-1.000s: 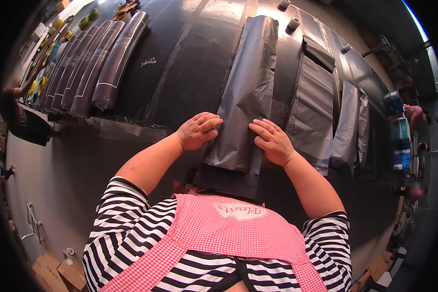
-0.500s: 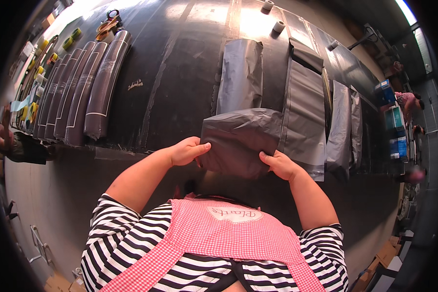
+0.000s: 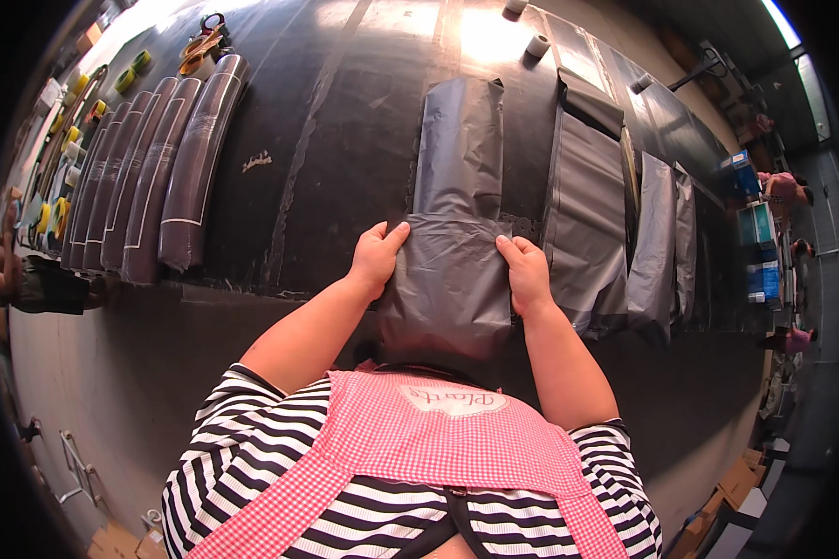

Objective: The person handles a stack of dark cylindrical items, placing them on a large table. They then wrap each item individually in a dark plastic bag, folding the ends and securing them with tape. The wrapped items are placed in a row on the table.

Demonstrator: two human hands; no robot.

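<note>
A grey plastic mailer bag [image 3: 457, 186] lies lengthwise on the black worktable [image 3: 345, 140], its near part folded over onto itself. My left hand [image 3: 378, 256] grips the left edge of the folded part. Opposite it, my right hand [image 3: 525, 270] holds the right edge. The fold line runs between my two thumbs, and the near end of the bag hangs over the table's front edge toward my pink checked apron.
More grey bags [image 3: 587, 214] lie overlapped to the right. Several dark rolled sheets [image 3: 172, 168] sit side by side at the left, with tape rolls [image 3: 65, 140] beyond them. Two small white rolls [image 3: 536, 45] stand at the far edge. Another person [image 3: 783, 191] stands far right.
My hands lifted the near end of the bag from flat on the table, folded it forward, and now press the folded part down, holding it at both sides.
</note>
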